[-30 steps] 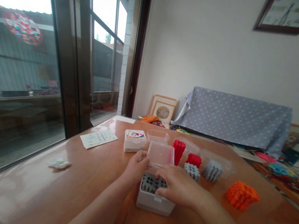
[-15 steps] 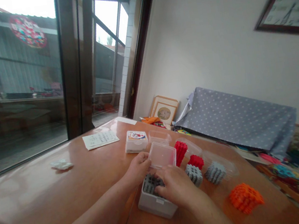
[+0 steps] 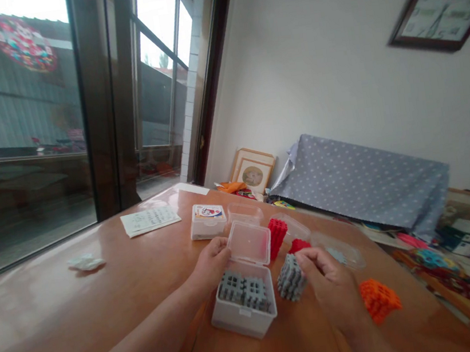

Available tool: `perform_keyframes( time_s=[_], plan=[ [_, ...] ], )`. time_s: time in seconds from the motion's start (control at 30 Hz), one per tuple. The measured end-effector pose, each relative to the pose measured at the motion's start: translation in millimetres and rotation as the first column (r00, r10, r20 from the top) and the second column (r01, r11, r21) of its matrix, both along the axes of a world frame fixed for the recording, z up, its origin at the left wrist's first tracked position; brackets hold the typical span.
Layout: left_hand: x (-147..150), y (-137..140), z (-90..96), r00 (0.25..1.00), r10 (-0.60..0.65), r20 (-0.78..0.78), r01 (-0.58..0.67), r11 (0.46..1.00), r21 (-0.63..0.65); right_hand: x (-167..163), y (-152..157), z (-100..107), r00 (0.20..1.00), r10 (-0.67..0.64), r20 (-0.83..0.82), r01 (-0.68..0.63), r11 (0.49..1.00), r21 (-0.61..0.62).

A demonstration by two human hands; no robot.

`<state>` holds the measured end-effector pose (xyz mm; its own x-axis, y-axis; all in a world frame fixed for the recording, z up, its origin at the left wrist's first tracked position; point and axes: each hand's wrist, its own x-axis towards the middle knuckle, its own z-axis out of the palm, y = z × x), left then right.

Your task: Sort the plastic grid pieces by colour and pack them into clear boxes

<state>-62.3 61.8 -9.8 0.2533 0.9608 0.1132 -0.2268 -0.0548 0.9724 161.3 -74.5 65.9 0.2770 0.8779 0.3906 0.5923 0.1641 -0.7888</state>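
My left hand [image 3: 211, 261] grips the left edge of a clear hinged lid [image 3: 249, 243], holding it raised. Below the lid is an open translucent plastic box [image 3: 246, 326] with dark grey interlocking building blocks [image 3: 242, 290] inside. To the right of the box, my right hand [image 3: 333, 278] has its thumb and fingers closed at the right edge of a stack of grey building blocks [image 3: 290, 278]. Behind it stand a tall red block stack [image 3: 277, 238] and a lower red one [image 3: 299, 245]. A light grey stack is mostly hidden by my right hand.
Orange blocks [image 3: 380, 299] lie at the right. Behind the stacks are clear empty lids or trays [image 3: 345, 248]. A closed white box [image 3: 208, 221] with a printed label, a paper sheet [image 3: 150, 219] and a small plastic packet [image 3: 86, 262] lie on the table to the left.
My right hand has come out of the box and moved right to the grey block stack. My left hand stays at the lid. The view has shifted slightly.
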Motion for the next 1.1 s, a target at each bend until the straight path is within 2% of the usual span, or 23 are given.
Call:
perform_keyframes(
  time_s=[0.1, 0.17, 0.27, 0.4, 0.47, 0.57, 0.63, 0.7, 0.8, 0.87, 0.97, 1.03, 1.1],
  plan=[
    [1.3, -5.4, 6.6, 1.000, 0.000, -0.003, 0.000, 1.000, -0.001, 22.3, -5.6, -9.5, 0.977, -0.150, -0.149, 0.158, 0.987, 0.043],
    [2.5, -9.6, 10.8, 1.000, -0.002, 0.004, 0.002, 1.000, -0.020, 34.7, -4.6, -19.3, 0.945, -0.202, -0.258, 0.226, 0.972, 0.066],
    [4.0, -13.0, 12.6, 1.000, -0.011, 0.023, 0.012, 0.999, -0.049, 48.1, 1.3, -33.4, 0.903, -0.244, -0.354, 0.282, 0.958, 0.059],
    [3.4, -8.7, 6.6, 0.999, -0.026, -0.025, 0.025, 0.999, -0.032, 54.5, 6.3, -39.3, 0.886, -0.276, -0.372, 0.313, 0.949, 0.040],
    [1.7, -5.0, 4.1, 0.994, 0.038, -0.102, -0.036, 0.999, 0.020, 52.5, 5.9, -37.7, 0.883, -0.270, -0.384, 0.311, 0.949, 0.048],
    [-2.0, -3.8, 7.9, 0.953, 0.268, -0.144, -0.239, 0.952, 0.193, 46.1, 5.9, -36.2, 0.839, -0.227, -0.494, 0.294, 0.954, 0.061],
    [-4.9, -7.6, 17.5, 0.899, 0.408, -0.158, -0.347, 0.885, 0.312, 43.3, 8.2, -38.0, 0.743, -0.201, -0.638, 0.302, 0.952, 0.052],
    [-6.4, -14.3, 31.9, 0.849, 0.481, -0.217, -0.358, 0.827, 0.434, 44.0, 12.3, -41.6, 0.628, -0.197, -0.752, 0.333, 0.942, 0.032],
    [-0.6, -25.2, 57.7, 0.803, 0.494, -0.333, -0.224, 0.768, 0.600, 50.0, 18.8, -47.6, 0.498, -0.206, -0.842, 0.364, 0.931, -0.012],
    [11.7, -31.5, 74.5, 0.803, 0.434, -0.408, -0.094, 0.769, 0.633, 54.4, 21.8, -50.4, 0.402, -0.216, -0.890, 0.375, 0.926, -0.055],
    [40.6, -38.6, 94.4, 0.813, 0.230, -0.535, 0.174, 0.780, 0.600, 57.5, 23.7, -51.8, 0.266, -0.236, -0.935, 0.384, 0.915, -0.122],
    [61.9, -41.7, 102.7, 0.797, 0.082, -0.598, 0.341, 0.756, 0.558, 57.1, 23.5, -51.0, 0.195, -0.236, -0.952, 0.377, 0.914, -0.150],
    [80.6, -43.0, 106.8, 0.775, -0.019, -0.631, 0.446, 0.724, 0.526, 55.7, 22.4, -48.9, 0.145, -0.220, -0.965, 0.363, 0.919, -0.155]
  ],
)
